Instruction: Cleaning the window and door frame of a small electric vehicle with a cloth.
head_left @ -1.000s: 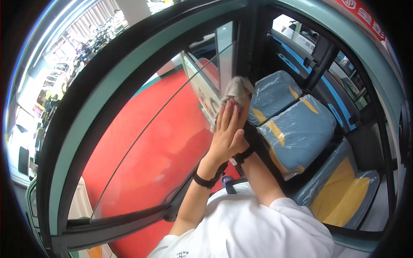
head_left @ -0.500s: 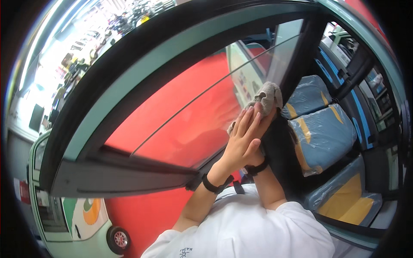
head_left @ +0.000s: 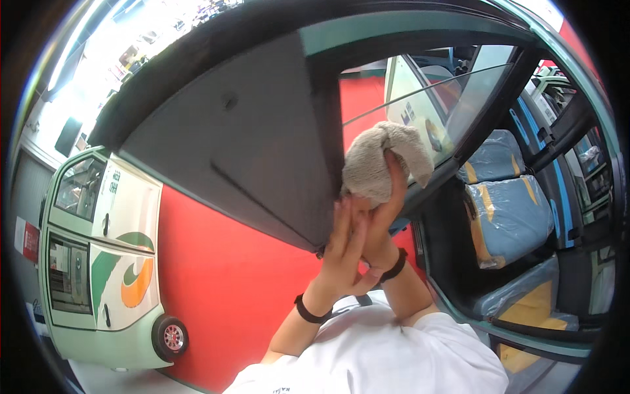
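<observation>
A greyish-beige cloth (head_left: 374, 164) is bunched up in my right hand (head_left: 388, 213), whose fingers curl round its right side and lower edge. It sits in front of the window glass (head_left: 459, 98) of an open vehicle door. My left hand (head_left: 341, 253) is just below and left, with fingers stretched upward, overlapping the right hand's base near the lower corner of the door's dark grey panel (head_left: 269, 144). Whether the left fingertips touch the cloth or the panel, I cannot tell. Part of the right palm is hidden behind the left hand and the cloth.
To the right is the cabin, with blue and yellow seats (head_left: 515, 213) under clear plastic. Red floor (head_left: 230, 262) spreads below the door. A pale green and white vehicle (head_left: 105, 256) with an orange and green design stands at the left, its wheel (head_left: 172, 336) showing.
The door's dark panel now covers much of the view's middle left, where window glass showed before. My left hand has slid lower, off the cloth, while the right hand keeps the cloth, now bunched fuller.
</observation>
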{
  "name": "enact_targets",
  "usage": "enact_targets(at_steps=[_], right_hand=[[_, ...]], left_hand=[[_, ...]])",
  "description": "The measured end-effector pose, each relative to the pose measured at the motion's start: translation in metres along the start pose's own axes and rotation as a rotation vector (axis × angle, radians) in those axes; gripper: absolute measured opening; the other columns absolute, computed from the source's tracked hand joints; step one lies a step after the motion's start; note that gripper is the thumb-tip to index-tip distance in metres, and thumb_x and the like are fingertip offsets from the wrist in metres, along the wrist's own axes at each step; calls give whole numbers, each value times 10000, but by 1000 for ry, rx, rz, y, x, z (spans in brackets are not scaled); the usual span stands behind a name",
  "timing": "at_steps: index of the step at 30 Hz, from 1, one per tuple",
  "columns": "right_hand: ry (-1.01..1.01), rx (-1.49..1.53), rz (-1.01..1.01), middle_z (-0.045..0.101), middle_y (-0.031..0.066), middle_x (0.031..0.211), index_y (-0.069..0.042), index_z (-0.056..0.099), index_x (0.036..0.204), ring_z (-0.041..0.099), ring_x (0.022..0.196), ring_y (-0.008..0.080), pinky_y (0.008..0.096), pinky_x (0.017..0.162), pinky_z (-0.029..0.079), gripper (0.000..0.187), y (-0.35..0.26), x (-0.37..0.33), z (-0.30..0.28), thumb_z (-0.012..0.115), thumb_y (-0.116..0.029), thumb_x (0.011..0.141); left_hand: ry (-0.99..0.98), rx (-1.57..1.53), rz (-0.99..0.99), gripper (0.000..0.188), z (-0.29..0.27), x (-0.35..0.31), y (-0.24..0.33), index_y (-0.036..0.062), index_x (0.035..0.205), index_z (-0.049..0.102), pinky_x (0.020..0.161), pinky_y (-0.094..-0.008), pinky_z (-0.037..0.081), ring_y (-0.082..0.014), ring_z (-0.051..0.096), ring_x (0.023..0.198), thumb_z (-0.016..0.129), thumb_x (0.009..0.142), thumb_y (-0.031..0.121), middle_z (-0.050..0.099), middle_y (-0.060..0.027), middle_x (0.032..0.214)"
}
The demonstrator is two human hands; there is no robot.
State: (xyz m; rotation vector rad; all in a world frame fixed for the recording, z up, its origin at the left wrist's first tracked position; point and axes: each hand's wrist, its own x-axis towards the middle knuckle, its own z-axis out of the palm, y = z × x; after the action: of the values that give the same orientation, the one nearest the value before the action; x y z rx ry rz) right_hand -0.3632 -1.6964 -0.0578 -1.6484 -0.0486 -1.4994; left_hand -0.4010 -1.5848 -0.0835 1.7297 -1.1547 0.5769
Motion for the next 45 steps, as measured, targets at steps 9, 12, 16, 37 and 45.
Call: enact_targets(at_steps=[9,12,16,37,45], right_hand=[[-196,-8,158,578,232,1326,8,508,1406,553,1240,415,511,1057,425,593,70,-101,-23,680,-363,977],[-206,-30,318,564,230,1333,11,497,1409,554,1224,413,507,1054,427,577,97,-151,-44,687,-312,970],[-216,-136,421,569,225,1316,-4,483,1418,564,1201,405,508,1041,433,548,97,-167,-48,687,-192,945],[-32,80,329,666,204,1146,82,536,1289,642,1068,363,470,973,477,558,109,-177,-17,708,-316,939],[-321,-3,607,712,167,1040,-38,707,1060,652,1060,404,494,936,494,404,114,-197,-45,756,-382,853]], left_hand=[[-92,-71,-153,741,47,-78,-39,-104,1593,217,1254,-546,139,-531,112,1549,506,1027,276,112,-377,1655],[-231,-108,-290,745,53,-97,-40,-105,1594,207,1259,-526,154,-519,114,1551,522,1023,256,116,-373,1655],[-357,-105,-375,794,47,-103,-38,-102,1603,152,1251,-513,195,-509,142,1549,566,1011,227,120,-367,1657],[-207,-148,-394,740,46,-119,-55,-98,1603,151,1236,-497,239,-476,257,1529,557,1007,68,234,-347,1636],[-147,-35,-538,693,82,-149,-42,-126,1553,254,1215,-500,273,-525,324,1469,592,998,116,311,-396,1561]])
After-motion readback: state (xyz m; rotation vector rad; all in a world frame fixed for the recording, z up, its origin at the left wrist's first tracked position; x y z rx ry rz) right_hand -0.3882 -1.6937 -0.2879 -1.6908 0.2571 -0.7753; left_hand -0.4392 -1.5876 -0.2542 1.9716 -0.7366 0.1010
